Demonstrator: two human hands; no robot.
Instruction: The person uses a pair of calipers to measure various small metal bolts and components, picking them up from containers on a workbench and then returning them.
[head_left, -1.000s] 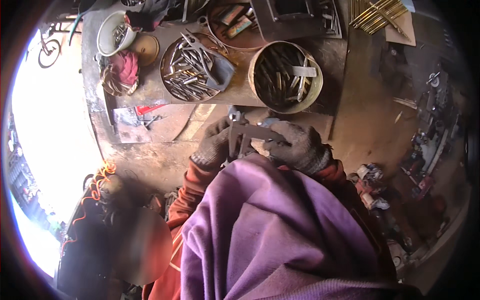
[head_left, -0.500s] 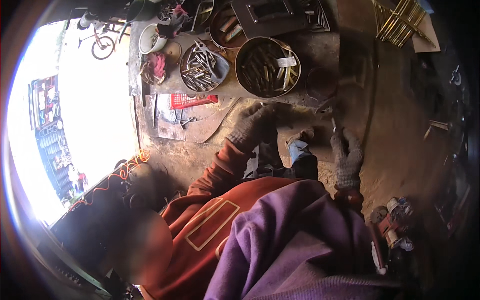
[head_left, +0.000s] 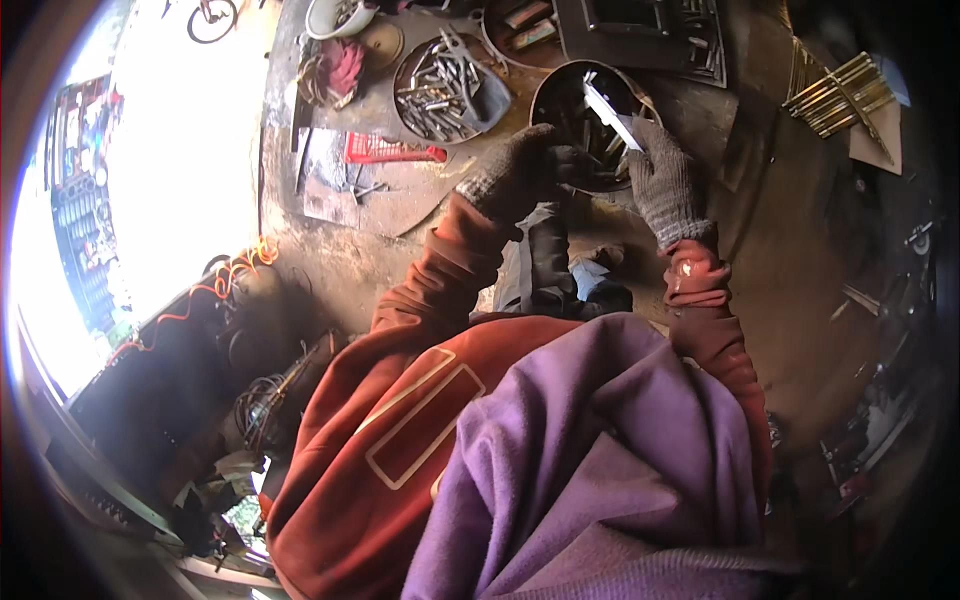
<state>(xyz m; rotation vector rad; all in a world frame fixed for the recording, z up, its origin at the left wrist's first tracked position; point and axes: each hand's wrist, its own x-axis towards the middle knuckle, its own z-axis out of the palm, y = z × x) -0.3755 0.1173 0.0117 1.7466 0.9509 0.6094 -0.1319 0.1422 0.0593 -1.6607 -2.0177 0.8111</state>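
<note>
In my judgement, the step in hand is the handling of the pale strip [head_left: 606, 104], which the right hand [head_left: 668, 180] holds above the round bin [head_left: 546, 81]. The gloved fingers of this hand seem closed on the near end of the strip, while its far end points up and to the left, over the dark rods [head_left: 578, 118] inside. The left hand [head_left: 520, 170], also gloved, is at the left front side of the bin; its fingers look bent, but I cannot tell whether they grasp something. Any move from here would call for a steady hold on the strip, I think, with its free end kept away from the rods and the rim. On the worn bench [head_left: 705, 112], to the left of the bin, there is a round tray [head_left: 398, 92] with metal pieces [head_left: 438, 85], and farther left a pink rag [head_left: 342, 65] near a white bowl [head_left: 320, 28]. A red basket [head_left: 385, 148] lies nearer to the person. In the room, an orange coiled cord [head_left: 232, 282] hangs at the left, brass rods [head_left: 845, 95] are stacked at the right, and strong daylight comes from the left.
</note>
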